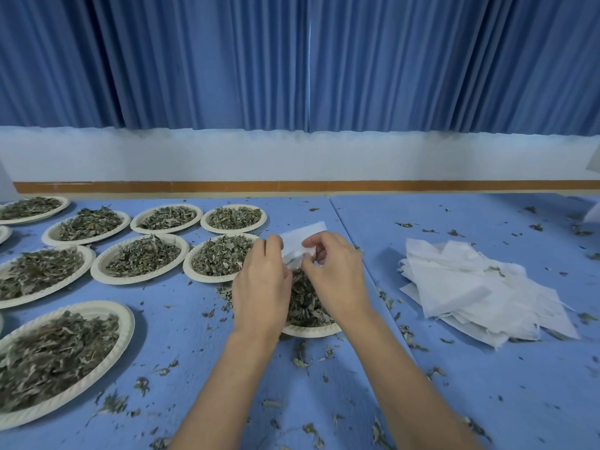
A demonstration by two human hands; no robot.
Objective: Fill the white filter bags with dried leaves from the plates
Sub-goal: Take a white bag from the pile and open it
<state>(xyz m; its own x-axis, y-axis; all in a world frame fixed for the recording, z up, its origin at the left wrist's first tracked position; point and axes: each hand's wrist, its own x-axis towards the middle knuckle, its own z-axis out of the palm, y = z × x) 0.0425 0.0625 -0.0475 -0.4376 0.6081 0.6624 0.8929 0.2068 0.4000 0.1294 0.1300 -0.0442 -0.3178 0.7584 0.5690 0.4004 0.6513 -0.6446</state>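
Two bare forearms reach in from the near edge and meet over one paper plate (pixel 311 331). Above that plate's far half, the left hand (pixel 261 280) and right hand (pixel 334 274) both have their fingers curled in, pinching the near edge of a white filter bag (pixel 305 233). The bag's length runs away from the person, beyond the plate's far rim. Its mouth seems to be at the pinched end, though I cannot tell whether it is parted yet.

The dried leaves (pixel 305 303) heaped on the plate lie directly under the wrists, on the near side of the bag. Both hands are about equally close, so either could drop to scoop.

Left of this plate sit more leaf-filled plates (pixel 143 258). To its right lies a loose pile of empty bags (pixel 480 287) on the blue table (pixel 487 384).
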